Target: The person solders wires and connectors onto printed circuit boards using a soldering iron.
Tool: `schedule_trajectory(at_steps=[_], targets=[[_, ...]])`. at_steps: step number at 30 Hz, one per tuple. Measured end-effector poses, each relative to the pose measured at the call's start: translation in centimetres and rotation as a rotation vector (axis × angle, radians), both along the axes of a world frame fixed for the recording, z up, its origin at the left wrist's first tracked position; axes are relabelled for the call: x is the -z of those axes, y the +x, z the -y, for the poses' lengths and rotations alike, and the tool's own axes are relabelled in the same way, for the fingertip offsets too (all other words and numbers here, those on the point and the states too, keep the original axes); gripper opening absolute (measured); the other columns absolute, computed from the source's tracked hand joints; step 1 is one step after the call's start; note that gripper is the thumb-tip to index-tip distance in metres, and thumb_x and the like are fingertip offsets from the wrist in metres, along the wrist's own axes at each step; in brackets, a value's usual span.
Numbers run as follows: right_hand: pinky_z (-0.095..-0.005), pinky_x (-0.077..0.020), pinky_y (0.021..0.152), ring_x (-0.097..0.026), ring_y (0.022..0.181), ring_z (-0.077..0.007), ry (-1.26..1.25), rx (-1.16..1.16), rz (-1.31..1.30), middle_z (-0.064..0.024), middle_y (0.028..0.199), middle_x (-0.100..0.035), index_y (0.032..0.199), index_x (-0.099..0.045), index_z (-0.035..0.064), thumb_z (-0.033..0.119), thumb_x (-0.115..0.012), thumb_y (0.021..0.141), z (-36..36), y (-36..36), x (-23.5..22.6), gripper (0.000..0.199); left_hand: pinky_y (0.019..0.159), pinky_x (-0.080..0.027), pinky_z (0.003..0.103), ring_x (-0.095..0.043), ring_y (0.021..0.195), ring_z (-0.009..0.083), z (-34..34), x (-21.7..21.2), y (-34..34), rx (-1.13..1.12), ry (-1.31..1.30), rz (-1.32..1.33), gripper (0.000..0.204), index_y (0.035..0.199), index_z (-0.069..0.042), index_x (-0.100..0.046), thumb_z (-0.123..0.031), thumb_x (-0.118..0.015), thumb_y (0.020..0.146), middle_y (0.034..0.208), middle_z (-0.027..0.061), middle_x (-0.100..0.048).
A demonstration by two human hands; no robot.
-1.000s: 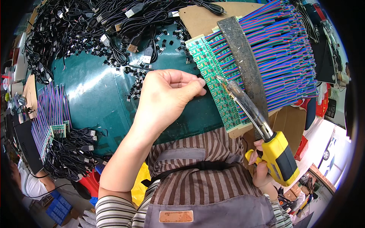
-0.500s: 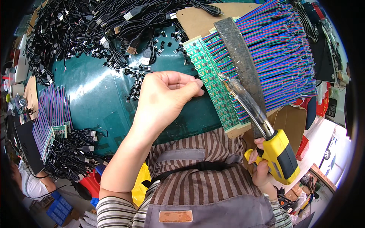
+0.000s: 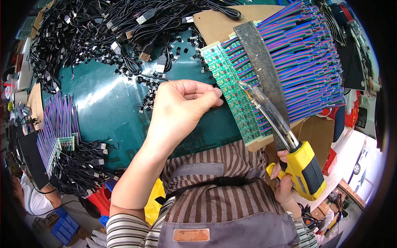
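My left hand (image 3: 178,105) is closed in a pinch at the left edge of a panel of green circuit boards (image 3: 225,84). Whatever its fingertips hold is hidden. Wrapped in my right hand (image 3: 284,184) is the grip of a yellow and black soldering gun (image 3: 305,169). Its metal tip points up and left, over the middle of the boards; whether it touches them I cannot tell. Many blue, red, green and black wires (image 3: 310,70) fan out rightward from the panel. A flat dark metal bar (image 3: 262,62) lies across them.
Black USB cables (image 3: 91,33) are heaped at the far left of the green mat (image 3: 103,107), with small black connectors (image 3: 151,93) scattered nearby. Another wired board bundle (image 3: 58,149) sits at left. Cardboard (image 3: 211,22) lies under the panel. A person (image 3: 39,198) is at lower left.
Almost nothing differs. My left hand and the view have shifted very slightly, while the soldering gun stays over the same part of the boards.
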State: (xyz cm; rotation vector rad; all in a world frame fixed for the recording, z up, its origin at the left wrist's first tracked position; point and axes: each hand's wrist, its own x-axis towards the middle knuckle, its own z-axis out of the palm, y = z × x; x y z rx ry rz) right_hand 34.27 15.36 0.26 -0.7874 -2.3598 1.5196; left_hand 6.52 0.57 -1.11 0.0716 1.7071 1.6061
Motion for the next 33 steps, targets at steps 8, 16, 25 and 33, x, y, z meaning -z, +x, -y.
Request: schedule_trajectory(at_steps=[8, 16, 25, 33], targets=[[-0.0279, -0.041, 0.064, -0.048, 0.07, -0.0121, -0.13, -0.042, 0.029, -0.0062, 0.087, -0.049, 0.134, -0.039, -0.0015, 0.051, -0.052, 0.099, 0.2, -0.3, -0.4, 0.065, 0.066, -0.057, 0.023, -0.071, 0.082, 0.0128, 2.3, -2.4, 0.0, 0.109, -0.156, -0.133, 0.016, 0.101, 0.003, -0.073, -0.008, -0.07, 0.09, 0.088, 0.0095, -0.074], [-0.0261, -0.043, 0.064, -0.052, 0.068, -0.0118, -0.206, -0.006, -0.041, -0.0084, 0.096, -0.054, 0.131, -0.045, -0.0042, 0.054, -0.053, 0.096, 0.2, -1.6, -0.2, 0.068, 0.056, -0.048, 0.027, -0.062, 0.06, 0.0124, 5.0, -1.3, -1.2, -0.196, -0.683, -0.763, 0.021, 0.09, 0.001, -0.074, -0.012, -0.082, 0.075, 0.076, 0.0092, -0.072], [-0.0254, -0.0438, 0.055, -0.053, 0.067, -0.0131, -0.144, -0.005, -0.081, -0.0208, 0.128, -0.053, 0.126, -0.045, -0.0063, 0.043, -0.057, 0.099, 0.4, -1.3, -0.4, 0.057, 0.072, -0.049, 0.034, -0.063, 0.075, 0.0232, 4.4, -1.3, -1.1, -0.125, -0.628, -0.969, 0.017, 0.086, -0.003, -0.074, -0.011, -0.081, 0.073, 0.076, 0.0081, -0.07], [-0.026, -0.044, 0.058, -0.053, 0.067, -0.0128, -0.107, -0.097, -0.102, -0.0197, 0.128, -0.053, 0.128, -0.045, -0.0062, 0.044, -0.055, 0.099, -0.1, -1.4, -0.3, 0.059, 0.075, -0.05, 0.039, -0.065, 0.077, 0.0286, 3.2, -1.4, -1.4, -0.001, -0.654, -0.71, 0.014, 0.085, -0.002, -0.073, -0.012, -0.078, 0.076, 0.076, 0.0126, -0.069]])
